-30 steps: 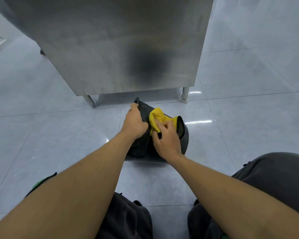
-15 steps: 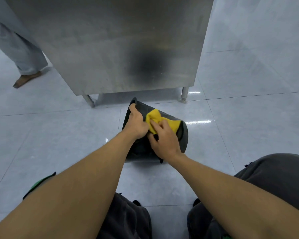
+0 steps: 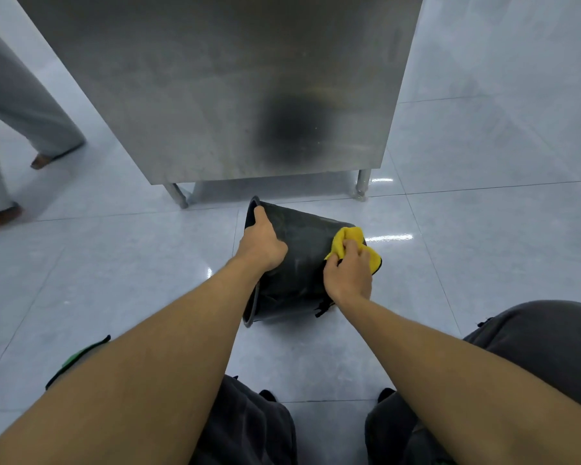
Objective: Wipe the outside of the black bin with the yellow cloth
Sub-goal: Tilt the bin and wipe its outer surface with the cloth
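Observation:
The black bin (image 3: 299,263) lies on its side on the tiled floor, its open rim facing left and its base to the right. My left hand (image 3: 261,245) grips the rim at the upper left, fingers curled over the edge. My right hand (image 3: 348,275) is closed on the yellow cloth (image 3: 351,241) and presses it against the bin's outer wall near the base end. Part of the cloth hangs past the bin's right side.
A stainless steel cabinet (image 3: 232,85) on short legs stands just behind the bin. Another person's grey trouser legs and feet (image 3: 24,129) are on the floor at the far left. My knees in dark trousers (image 3: 534,347) sit at the bottom right.
My right hand has slid the yellow cloth to the right along the bin toward its base. The bin has turned, showing more of its outer wall. The other person has walked further into view.

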### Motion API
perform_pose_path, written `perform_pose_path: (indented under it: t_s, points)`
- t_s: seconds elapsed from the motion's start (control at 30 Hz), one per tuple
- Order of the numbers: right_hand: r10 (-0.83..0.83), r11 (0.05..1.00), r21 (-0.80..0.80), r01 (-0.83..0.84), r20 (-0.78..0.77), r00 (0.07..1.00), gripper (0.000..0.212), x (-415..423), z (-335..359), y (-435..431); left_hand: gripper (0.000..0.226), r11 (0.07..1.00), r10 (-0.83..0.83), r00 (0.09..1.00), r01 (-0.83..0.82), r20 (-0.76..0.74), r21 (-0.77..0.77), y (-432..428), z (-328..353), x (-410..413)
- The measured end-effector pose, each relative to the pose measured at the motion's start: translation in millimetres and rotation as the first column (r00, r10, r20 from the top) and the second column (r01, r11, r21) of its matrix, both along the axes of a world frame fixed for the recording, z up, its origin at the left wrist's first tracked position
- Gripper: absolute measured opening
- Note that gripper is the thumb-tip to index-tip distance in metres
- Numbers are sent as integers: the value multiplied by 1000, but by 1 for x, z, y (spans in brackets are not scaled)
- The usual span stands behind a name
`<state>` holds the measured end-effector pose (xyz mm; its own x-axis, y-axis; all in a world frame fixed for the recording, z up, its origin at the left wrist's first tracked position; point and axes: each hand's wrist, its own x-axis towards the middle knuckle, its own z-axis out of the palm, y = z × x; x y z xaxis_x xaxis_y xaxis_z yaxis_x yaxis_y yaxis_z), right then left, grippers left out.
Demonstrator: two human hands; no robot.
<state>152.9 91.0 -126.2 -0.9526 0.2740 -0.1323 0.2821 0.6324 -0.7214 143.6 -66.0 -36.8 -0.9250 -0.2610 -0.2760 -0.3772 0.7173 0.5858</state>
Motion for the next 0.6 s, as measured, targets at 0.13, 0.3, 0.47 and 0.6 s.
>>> perform_pose_path:
  t_s: [0.13,0.3,0.47,0.6]
  points:
    - [287,957,36,-288,-264,921,38,13,10,-15,87,999,-17,1000,17,-6,-50,6,2,-2]
    - [481,874,128,-469,-379,791,46,7,16,-26,92,994,-75,997,72,-36,-77,9,-2,-4]
    - [161,987,55,-152,-241,957,46,4,-4,-6,92,987,-94,994,87,-47,-133,8,-4,-2]
    - [-82,995,-49,84,37,996,44,-4,-6,10,108,994,-103,994,104,24,-18,6,-5,-1]
